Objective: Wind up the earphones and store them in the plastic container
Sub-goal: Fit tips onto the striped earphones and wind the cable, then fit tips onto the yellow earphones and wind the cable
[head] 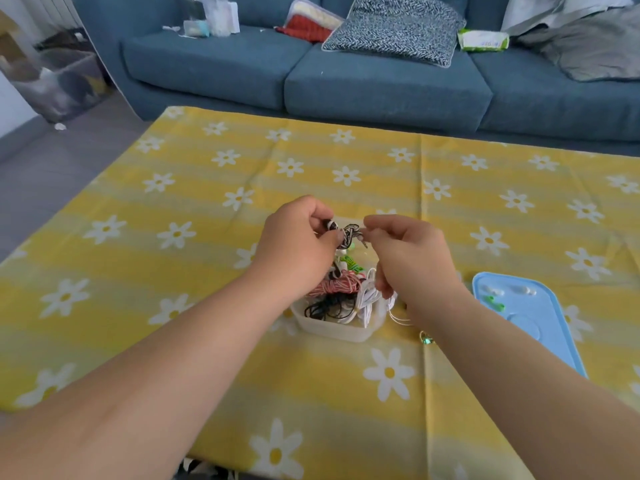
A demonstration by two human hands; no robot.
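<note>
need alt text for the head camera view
The left hand and right hand pinch a striped earphone bundle over a plastic container of coiled earphones on a yellow daisy tablecloth. A blue lid lies to its right, a blue sofa behind.

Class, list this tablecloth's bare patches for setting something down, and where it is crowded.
Bare: tablecloth left of the container and far side toward the sofa. Crowded: container, where left hand and right hand pinch earphones; lid at right.

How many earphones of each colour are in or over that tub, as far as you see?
striped earphones: 1
pink earphones: 1
black earphones: 1
white earphones: 1
green earphones: 1
Total: 5 in view; more may lie hidden underneath.
</note>
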